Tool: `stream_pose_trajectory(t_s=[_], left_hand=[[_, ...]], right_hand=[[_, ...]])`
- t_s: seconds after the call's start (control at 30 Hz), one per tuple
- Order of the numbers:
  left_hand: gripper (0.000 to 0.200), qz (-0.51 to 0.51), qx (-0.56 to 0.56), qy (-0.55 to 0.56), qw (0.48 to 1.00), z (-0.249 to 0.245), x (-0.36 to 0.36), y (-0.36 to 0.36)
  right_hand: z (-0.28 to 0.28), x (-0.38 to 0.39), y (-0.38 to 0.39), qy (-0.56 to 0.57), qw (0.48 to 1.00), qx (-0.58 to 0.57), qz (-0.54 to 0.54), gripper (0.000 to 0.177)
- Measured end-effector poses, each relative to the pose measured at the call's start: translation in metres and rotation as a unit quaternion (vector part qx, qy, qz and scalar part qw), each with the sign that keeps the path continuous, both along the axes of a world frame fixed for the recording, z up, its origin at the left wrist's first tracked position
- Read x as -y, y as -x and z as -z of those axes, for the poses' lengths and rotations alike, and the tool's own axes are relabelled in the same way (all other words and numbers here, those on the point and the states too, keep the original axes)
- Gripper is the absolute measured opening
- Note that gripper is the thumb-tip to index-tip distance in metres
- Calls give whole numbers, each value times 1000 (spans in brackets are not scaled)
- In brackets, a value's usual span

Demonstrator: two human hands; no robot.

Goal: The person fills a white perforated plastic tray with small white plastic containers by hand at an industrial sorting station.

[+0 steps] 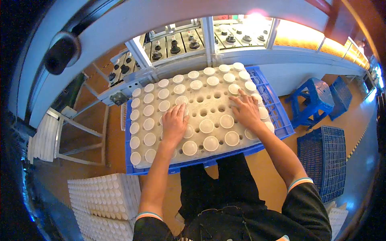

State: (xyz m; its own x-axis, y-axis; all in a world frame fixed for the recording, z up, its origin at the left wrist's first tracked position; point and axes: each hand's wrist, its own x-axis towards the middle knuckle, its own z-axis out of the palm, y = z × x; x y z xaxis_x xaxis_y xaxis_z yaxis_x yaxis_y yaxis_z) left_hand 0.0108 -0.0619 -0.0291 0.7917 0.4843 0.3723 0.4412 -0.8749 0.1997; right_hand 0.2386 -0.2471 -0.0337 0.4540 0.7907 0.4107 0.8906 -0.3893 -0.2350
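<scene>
Count first: 1 white perforated rectangular tray [209, 105] and approx three dozen small white round cups [206, 126] seated in its holes. A few sit under the hands, so I can't give an exact no. They fill the left columns, the far rows and the near edge. A patch of empty holes shows in the tray's middle. The cups look mouth-up.

There are 2 hands, both palm-down on the tray. The left hand [175, 120] lies flat over cups left of centre, fingers loosely together and clamped on nothing. The right hand [246, 110] has its fingers spread apart on the right part, tips near the far-right cups and gripping nothing.

The tray sits on 1 blue plastic lattice crate [279, 116], right in front of me over the knees. Its long axis runs side to side, with the right end angled away.

Around it: 1 blue plastic stool [313, 98] to the right, 1 blue mesh crate [323, 160] on the floor nearer, and stacked white trays [104, 197] lower left. A white-framed conveyor with dark round parts [193, 42] runs just beyond the tray. Nothing blocks either hand.
</scene>
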Motion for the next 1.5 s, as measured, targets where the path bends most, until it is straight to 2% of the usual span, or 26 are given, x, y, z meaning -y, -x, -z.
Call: stream_pose_trajectory(t_s=[0.13,0.23,0.3,0.63,0.7,1.03,1.1,1.13,1.2,1.23,1.4,1.43,1.5], left_hand=[[57,0,-34,-58,998,0,11,2],[62,8,19,-50,999,-3,16,-2],[67,-20,-41,11,999,-2,15,-5],[74,-35,-60,29,997,-2,17,-6],[77,-61,-51,61,995,0,15,-6],[93,-74,-19,48,996,0,17,-9],[95,-69,61,101,991,-6,20,-13],[95,-69,61,100,991,-8,20,-17],[95,39,173,64,982,-14,21,-30],[95,39,173,65,982,-16,25,-37],[75,103,98,-6,990,-10,32,-77],[62,87,47,16,995,-11,34,-82],[58,79,24,27,996,-8,25,-91]], right_hand=[[2,0,0,-1,1000,0,8,41],[3,-1,-1,11,1000,6,9,39],[2,-1,0,11,1000,6,11,39],[-4,0,3,27,999,-9,16,41],[-5,-1,4,26,1000,-8,15,41],[-1,0,0,21,1000,-12,8,43],[-2,0,1,15,1000,-11,7,42],[-2,0,1,10,1000,-10,6,42],[-1,-1,0,7,1000,-4,6,41],[0,-1,0,4,1000,3,6,41],[-1,-1,0,3,1000,-4,8,40],[-2,0,1,4,1000,-3,7,39],[-5,0,2,4,1000,-3,7,40]])
